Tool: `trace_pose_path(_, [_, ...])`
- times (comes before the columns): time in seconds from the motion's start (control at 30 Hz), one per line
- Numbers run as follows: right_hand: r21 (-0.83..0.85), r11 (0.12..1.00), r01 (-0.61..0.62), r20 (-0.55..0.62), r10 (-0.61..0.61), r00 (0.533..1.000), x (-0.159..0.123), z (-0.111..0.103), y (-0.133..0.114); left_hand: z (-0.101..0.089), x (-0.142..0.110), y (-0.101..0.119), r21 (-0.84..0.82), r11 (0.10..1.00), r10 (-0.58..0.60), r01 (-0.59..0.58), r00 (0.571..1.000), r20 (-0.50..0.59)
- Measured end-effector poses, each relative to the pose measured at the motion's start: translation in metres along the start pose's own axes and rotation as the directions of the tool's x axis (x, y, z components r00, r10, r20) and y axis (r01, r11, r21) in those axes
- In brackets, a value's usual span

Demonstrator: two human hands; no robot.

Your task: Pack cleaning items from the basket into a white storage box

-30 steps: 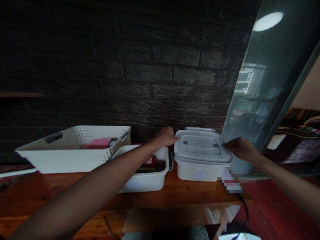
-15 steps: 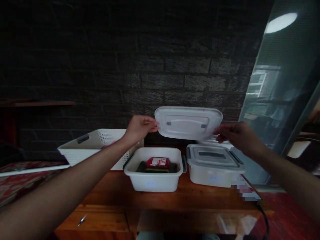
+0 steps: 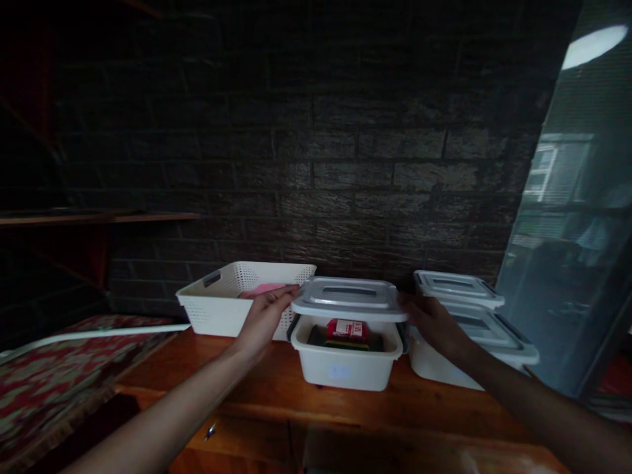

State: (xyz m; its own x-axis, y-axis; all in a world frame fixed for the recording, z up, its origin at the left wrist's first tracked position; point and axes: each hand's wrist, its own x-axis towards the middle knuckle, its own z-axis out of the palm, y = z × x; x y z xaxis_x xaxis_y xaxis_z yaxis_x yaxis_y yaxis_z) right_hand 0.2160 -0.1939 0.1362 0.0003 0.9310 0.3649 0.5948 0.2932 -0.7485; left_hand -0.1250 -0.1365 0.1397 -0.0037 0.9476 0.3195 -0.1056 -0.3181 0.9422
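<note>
A pale plastic lid (image 3: 348,297) is held between both hands over the back part of an uncovered white storage box (image 3: 345,370). My left hand (image 3: 266,313) pinches the lid's left end, and my right hand (image 3: 430,319) grips its right end. The lid lies nearly level, top side up, and the front of the box still shows below it. Inside the box sit a red packet with a white label (image 3: 348,330) and dark items beneath it. Dark latches stick out at the box's two sides. Whether the lid touches the rim, I cannot tell.
Left of the box stands a white perforated basket (image 3: 212,318) with something pink (image 3: 266,288) inside. Two lidded boxes are at the right, one in front (image 3: 439,361) and one behind (image 3: 459,284). All rest on a wooden table (image 3: 237,388) against a dark brick wall (image 3: 316,164).
Both hands have lowered the lid from above and behind the box to just over it. Its underside faced me before; now its top shows. My view has shifted left.
</note>
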Motion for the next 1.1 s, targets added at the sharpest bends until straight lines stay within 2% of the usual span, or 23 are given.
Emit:
trace_pose_path(0.07, [-0.051, 0.998, 0.023, 0.027, -0.022, 0.999, -0.004, 0.01, 0.002, -0.007, -0.002, -0.01, 0.141, 0.987, 0.074, -0.076, 0.997, 0.015])
trace_pose_path(0.23, [-0.254, 0.964, 0.078, 0.056, -0.066, 0.996, -0.011, 0.024, 0.001, -0.022, -0.009, -0.035, 0.39, 0.907, 0.132, -0.158, 0.987, 0.094])
trace_pose_path(0.33, [-0.408, 0.909, 0.089, 0.07, -0.067, 0.995, -0.013, 0.027, -0.001, -0.024, -0.015, -0.047, 0.427, 0.888, 0.123, -0.167, 0.984, 0.13])
trace_pose_path(0.47, [-0.581, 0.793, 0.183, 0.152, -0.116, 0.982, -0.014, 0.033, -0.004, -0.024, -0.02, -0.056, 0.389, 0.915, 0.043, -0.108, 0.984, 0.173])
trace_pose_path(0.63, [-0.779, 0.579, 0.241, 0.207, -0.125, 0.97, -0.014, 0.035, -0.011, -0.025, -0.02, -0.062, 0.429, 0.897, 0.029, -0.103, 0.984, 0.175])
trace_pose_path(0.73, [-0.817, 0.52, 0.25, 0.217, -0.125, 0.968, -0.015, 0.034, -0.014, -0.027, -0.019, -0.061, 0.521, 0.834, 0.095, -0.184, 0.977, 0.193])
trace_pose_path(0.87, [-0.819, 0.498, 0.284, 0.272, -0.099, 0.957, -0.017, 0.035, -0.012, -0.029, -0.021, -0.06, 0.585, 0.754, 0.155, -0.297, 0.947, 0.282])
trace_pose_path(1.1, [-0.825, 0.509, 0.246, 0.237, -0.084, 0.968, -0.023, 0.043, -0.01, -0.031, -0.024, -0.064, 0.601, 0.722, 0.185, -0.342, 0.933, 0.308])
